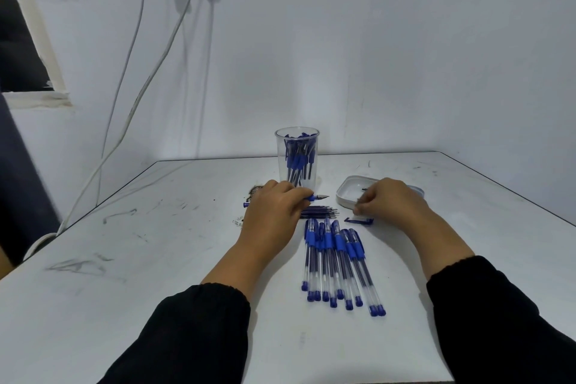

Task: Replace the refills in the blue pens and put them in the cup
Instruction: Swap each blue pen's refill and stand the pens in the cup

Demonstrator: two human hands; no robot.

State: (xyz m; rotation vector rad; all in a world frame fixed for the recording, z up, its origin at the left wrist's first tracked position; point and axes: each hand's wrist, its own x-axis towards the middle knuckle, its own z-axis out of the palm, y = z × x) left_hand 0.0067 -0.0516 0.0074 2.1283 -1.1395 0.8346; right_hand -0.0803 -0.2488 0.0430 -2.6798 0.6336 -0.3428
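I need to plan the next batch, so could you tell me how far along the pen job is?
Done: several pens stand in the cup. In hand: the left hand grips an uncapped pen; the right hand pinches something small by the tray; a cap lies loose. Left: the row of pens and refills on the table.

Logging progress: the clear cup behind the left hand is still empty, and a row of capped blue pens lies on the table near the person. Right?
Not quite. The head view shows the clear cup already holds several blue pens. The rest stands: it is behind the left hand, and the capped blue pens lie in a row.
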